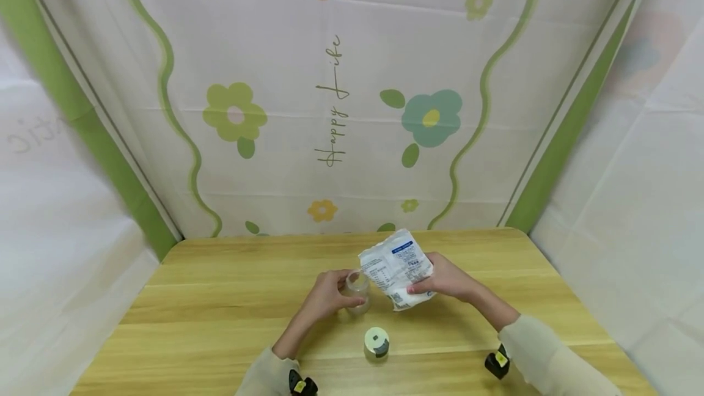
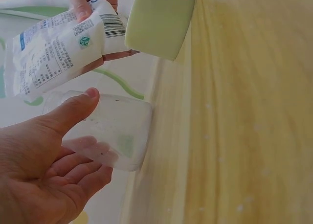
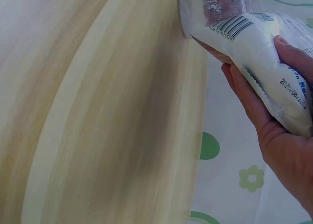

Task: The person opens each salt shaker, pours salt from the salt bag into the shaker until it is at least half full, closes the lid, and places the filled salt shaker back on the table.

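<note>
A clear jar point(image 1: 359, 289) stands on the wooden table, and my left hand point(image 1: 326, 298) holds it with thumb and fingers round its sides. My right hand point(image 1: 448, 278) grips a white printed bag point(image 1: 400, 269), tilted so that its upper left corner reaches over the jar's mouth. In the left wrist view the bag point(image 2: 54, 48) hangs beside the jar point(image 2: 115, 128). White grains show in the jar point(image 3: 222, 9) in the right wrist view. Nearer me on the table is a pale green lid or small container point(image 1: 376, 342), apart from both hands.
The wooden table point(image 1: 220, 298) has its far edge against a white curtain point(image 1: 330, 109) with printed flowers. Fabric walls rise at left and right. Small black devices point(image 1: 497, 362) with yellow marks are by both wrists. Tiny white specks lie on the table in the left wrist view.
</note>
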{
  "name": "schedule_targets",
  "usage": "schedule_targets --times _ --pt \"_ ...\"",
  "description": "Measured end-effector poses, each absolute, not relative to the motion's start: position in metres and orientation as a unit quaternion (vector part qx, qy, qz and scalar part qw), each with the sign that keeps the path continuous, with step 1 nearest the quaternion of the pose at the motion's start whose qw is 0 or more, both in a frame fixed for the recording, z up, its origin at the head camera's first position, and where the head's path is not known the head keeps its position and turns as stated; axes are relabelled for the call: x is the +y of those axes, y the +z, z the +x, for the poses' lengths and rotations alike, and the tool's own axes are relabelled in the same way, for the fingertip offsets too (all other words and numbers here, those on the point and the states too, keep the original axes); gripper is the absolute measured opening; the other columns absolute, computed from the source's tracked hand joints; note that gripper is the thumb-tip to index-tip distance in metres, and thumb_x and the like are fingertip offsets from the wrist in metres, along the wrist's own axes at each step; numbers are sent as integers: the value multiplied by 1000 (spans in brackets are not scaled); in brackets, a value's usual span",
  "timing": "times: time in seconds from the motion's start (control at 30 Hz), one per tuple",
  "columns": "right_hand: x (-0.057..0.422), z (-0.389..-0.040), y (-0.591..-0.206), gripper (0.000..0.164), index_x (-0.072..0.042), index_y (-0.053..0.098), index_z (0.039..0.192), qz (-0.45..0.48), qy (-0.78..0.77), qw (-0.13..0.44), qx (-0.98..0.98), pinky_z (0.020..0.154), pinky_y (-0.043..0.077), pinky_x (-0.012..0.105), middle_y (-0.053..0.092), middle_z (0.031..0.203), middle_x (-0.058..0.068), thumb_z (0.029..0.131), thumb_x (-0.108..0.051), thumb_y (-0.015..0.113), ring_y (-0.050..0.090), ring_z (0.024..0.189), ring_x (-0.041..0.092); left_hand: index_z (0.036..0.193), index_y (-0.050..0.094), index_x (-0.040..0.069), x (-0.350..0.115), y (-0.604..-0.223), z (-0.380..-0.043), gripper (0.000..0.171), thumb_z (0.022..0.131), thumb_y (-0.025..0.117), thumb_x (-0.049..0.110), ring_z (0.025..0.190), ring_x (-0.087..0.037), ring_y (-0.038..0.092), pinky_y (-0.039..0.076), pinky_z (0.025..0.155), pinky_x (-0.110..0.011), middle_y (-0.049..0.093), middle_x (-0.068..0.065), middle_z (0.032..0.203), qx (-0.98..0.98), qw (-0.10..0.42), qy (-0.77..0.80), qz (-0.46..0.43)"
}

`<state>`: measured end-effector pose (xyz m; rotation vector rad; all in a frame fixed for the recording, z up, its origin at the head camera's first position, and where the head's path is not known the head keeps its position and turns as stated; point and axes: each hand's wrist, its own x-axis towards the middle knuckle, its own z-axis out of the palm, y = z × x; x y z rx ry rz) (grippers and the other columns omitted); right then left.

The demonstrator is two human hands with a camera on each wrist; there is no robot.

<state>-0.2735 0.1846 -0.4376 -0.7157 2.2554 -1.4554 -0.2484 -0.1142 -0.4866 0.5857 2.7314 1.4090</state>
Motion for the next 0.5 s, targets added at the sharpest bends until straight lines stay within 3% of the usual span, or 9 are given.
schedule_targets --times 0.5 --pt "181 -279 -432 51 6 59 124 -267 -480 179 816 76 59 31 74 104 14 79 -8 80 71 89 24 128 64 -2 -114 -486 -248 63 77 87 26 117 -34 65 54 98 -45 67 -20 128 869 11 458 187"
